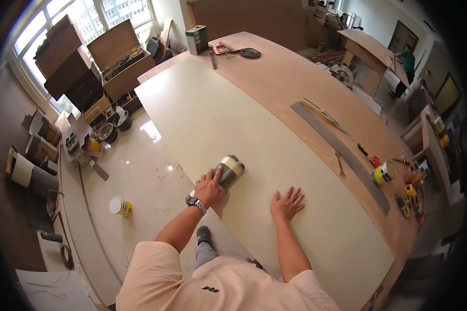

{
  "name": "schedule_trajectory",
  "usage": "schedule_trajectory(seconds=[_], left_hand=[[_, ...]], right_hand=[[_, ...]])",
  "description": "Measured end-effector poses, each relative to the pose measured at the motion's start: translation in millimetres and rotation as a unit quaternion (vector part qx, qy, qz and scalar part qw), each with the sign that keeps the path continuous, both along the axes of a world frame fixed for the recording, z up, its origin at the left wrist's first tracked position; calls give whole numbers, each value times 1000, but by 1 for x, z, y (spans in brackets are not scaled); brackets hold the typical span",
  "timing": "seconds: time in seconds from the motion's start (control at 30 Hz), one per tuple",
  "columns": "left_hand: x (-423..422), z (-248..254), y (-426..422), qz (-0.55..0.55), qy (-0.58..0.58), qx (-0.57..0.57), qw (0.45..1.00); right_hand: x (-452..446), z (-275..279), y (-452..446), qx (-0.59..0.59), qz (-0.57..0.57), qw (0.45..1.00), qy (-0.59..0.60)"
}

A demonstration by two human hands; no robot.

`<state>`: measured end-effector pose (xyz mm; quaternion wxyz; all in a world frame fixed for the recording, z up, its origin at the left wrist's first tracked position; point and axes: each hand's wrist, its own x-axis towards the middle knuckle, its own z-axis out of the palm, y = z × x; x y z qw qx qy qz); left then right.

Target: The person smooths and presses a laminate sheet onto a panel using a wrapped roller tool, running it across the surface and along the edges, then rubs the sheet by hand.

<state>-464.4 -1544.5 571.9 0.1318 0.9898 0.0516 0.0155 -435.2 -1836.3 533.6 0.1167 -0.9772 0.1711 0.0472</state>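
My left hand point(210, 187), with a metal watch at its wrist, grips a dark grey-green cylinder with a cream band point(231, 171). The cylinder lies on its side against a large cream-white sheet point(213, 111); its exact kind I cannot make out. Palm down on the same sheet, my right hand point(288, 203) has its fingers spread and holds nothing. Beneath the sheet is a wide wooden board point(275, 83), showing along its far and right sides.
On the board lie a long grey metal strip point(342, 155), a wrench point(339, 163), a screwdriver point(364, 150) and a yellow-labelled can point(383, 173). A green box point(196, 40) stands at the far edge. A white-lidded tub point(121, 206) sits on the floor. Another person point(407, 63) is at the far right.
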Motion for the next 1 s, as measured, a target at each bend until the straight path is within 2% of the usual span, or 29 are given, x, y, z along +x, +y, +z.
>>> schedule_trajectory(seconds=[0.2, 0.4, 0.53, 0.57, 0.67, 0.8, 0.87, 0.93, 1.0], left_hand=[[112, -13, 149, 89, 10, 8, 996], [217, 6, 275, 203, 68, 19, 977], [242, 10, 288, 243, 70, 41, 967], [237, 12, 282, 240, 60, 18, 969], [210, 7, 229, 188, 56, 6, 981], [132, 12, 92, -36, 27, -56, 997], [91, 8, 26, -163, 28, -44, 985], [55, 14, -11, -302, 54, -52, 951], [28, 12, -15, -363, 27, -66, 929]], right_hand=[[32, -6, 22, -63, -27, 997, -26], [32, -7, 24, -87, -44, 995, -28], [30, -7, 21, -88, -45, 995, -25], [29, -8, 21, -88, -43, 995, -24], [33, -2, 24, -73, -49, 996, -17], [47, -2, 32, -71, -72, 995, -14], [53, 4, 35, -52, -86, 995, -1], [61, 3, 31, -32, -87, 996, -4], [60, 8, 29, -34, -86, 996, 2]])
